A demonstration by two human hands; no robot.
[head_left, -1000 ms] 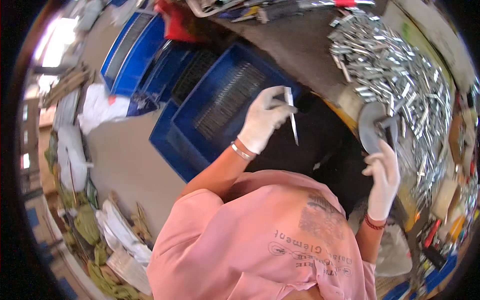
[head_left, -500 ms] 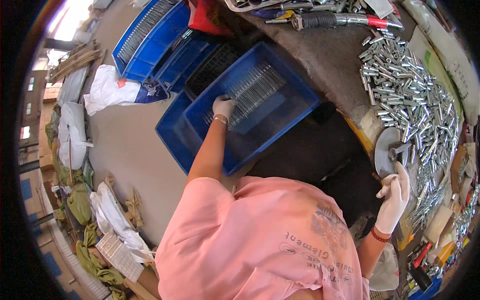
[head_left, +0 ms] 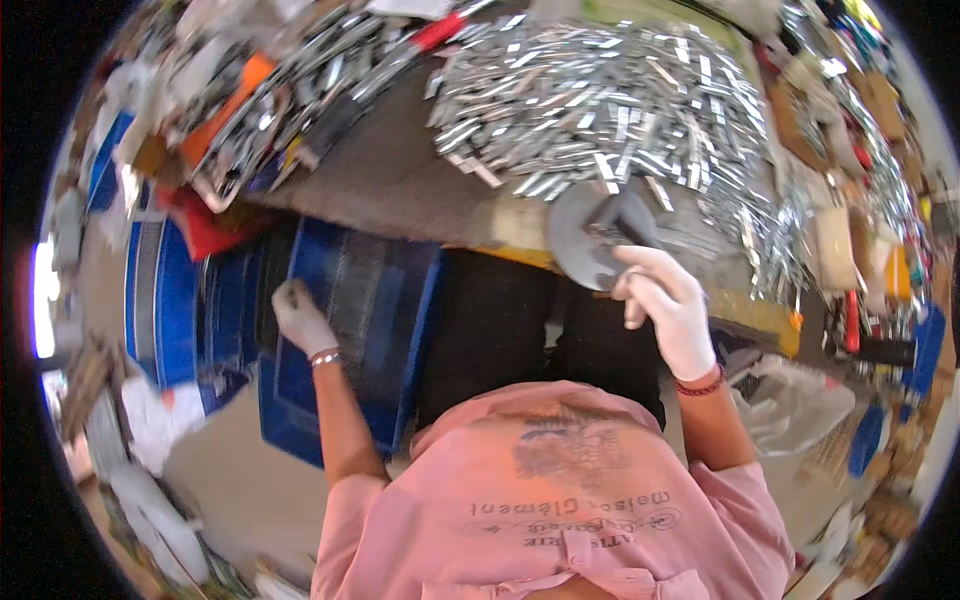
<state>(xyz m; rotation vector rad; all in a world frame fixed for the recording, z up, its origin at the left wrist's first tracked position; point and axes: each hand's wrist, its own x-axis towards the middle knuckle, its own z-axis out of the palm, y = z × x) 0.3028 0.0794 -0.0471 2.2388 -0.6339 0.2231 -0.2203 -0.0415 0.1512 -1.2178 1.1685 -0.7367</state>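
Observation:
My left hand, in a white glove, is over the left part of a blue plastic bin. Its fingers are curled together, and blur hides whether anything is between them. Rows of thin metal rods lie smeared by motion in that bin. Beside the bench edge, my gloved right hand hovers at a round grey metal disc, fingers apart, the index reaching toward the dark upright piece on the disc. Nothing shows in this hand.
A big heap of shiny metal tubes covers the bench behind the disc. Tools with a red-ended handle lie at the back left. More blue bins stand left. At right are a red-handled tool and a plastic bag.
The view has swung right, so the bench now lies ahead. My left hand has come up from the rods toward the bin's side. My right hand stays beside the disc.

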